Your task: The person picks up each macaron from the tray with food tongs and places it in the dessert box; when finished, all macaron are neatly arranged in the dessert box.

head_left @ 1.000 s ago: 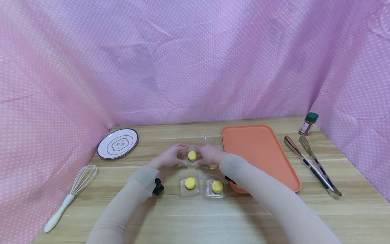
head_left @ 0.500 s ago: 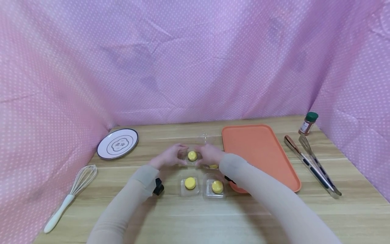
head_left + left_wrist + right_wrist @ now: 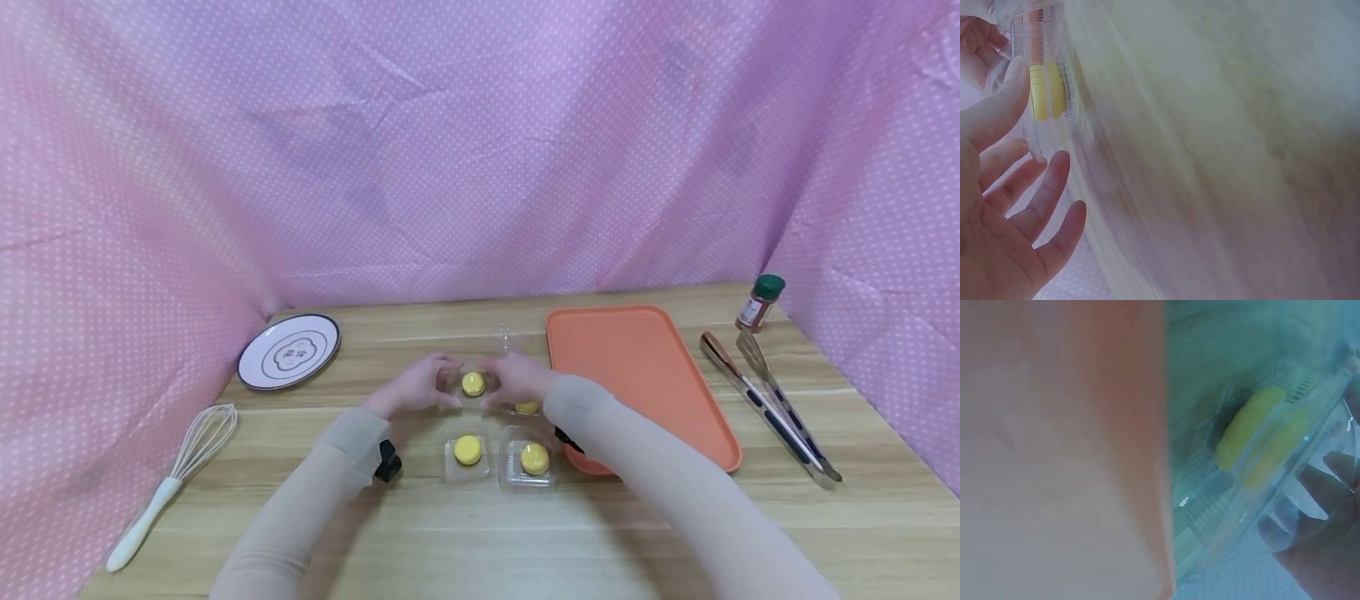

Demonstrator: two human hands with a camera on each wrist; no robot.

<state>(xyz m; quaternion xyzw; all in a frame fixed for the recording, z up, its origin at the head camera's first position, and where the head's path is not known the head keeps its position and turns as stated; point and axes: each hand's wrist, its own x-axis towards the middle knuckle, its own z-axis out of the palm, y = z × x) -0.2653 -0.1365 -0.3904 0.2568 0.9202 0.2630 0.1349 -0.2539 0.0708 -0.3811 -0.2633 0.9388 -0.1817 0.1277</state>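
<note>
A clear plastic box [image 3: 472, 400] with a yellow macaron [image 3: 473, 384] in it sits between the two hands at mid-table. My left hand [image 3: 420, 385] holds its left side, thumb and index finger at the edge and the other fingers spread. From the right, my right hand [image 3: 519, 379] grips the same box; its fingertips are partly hidden. A second yellow macaron [image 3: 527, 408] shows partly under the right hand. In the right wrist view, the fingers [image 3: 1322, 506] are partly seen through clear plastic. Nearer the front are two more boxed macarons, the left one [image 3: 468, 450] and the right one [image 3: 535, 459].
Right of the hands lies an orange tray [image 3: 637, 358], with metal tongs [image 3: 772, 408] and a green-capped spice jar [image 3: 759, 303] beyond. At the left are a white plate [image 3: 262, 367] and a whisk [image 3: 172, 483]. Clear plastic [image 3: 506, 338] stands behind the right hand.
</note>
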